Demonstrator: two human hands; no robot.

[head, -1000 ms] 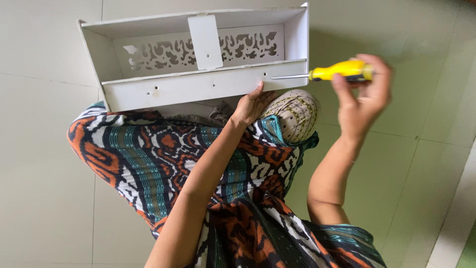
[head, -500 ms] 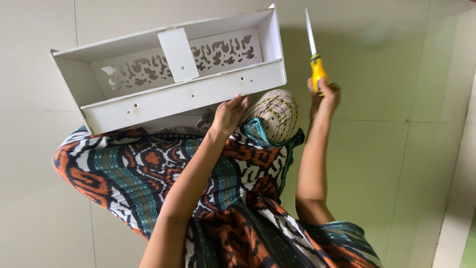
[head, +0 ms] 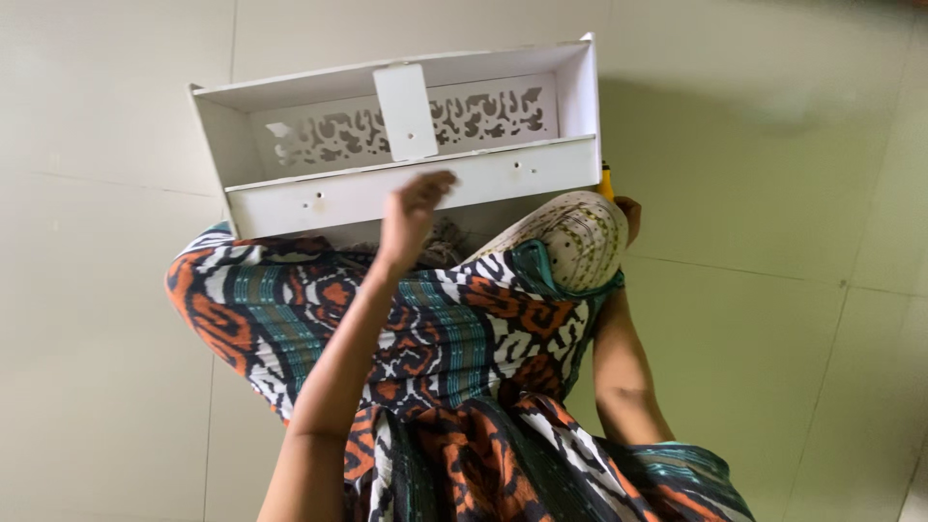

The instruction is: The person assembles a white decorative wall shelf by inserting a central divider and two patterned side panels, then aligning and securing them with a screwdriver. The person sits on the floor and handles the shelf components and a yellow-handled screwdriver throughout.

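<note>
A white wooden shelf unit (head: 290,116) with a cut-out patterned back panel lies on the floor against my patterned skirt (head: 435,329). My left hand (head: 414,211) is raised in front of its plain front rail (head: 483,179), fingers loosely apart and blurred, holding nothing. My right hand (head: 628,211) sits low beside the shelf's right end, mostly hidden behind my knee. It grips a yellow-handled screwdriver (head: 607,180), of which only a sliver of handle shows by the shelf's corner.
Pale beige floor tiles (head: 773,145) surround the shelf on all sides. A small white flat bracket piece (head: 406,111) stands on the shelf's back panel. My knee in light dotted cloth (head: 570,237) presses close to the shelf's right end.
My right hand has dropped from held high to beside the shelf's right end, taking the screwdriver down with it. My left hand came off the shelf's underside and rose in front of the rail.
</note>
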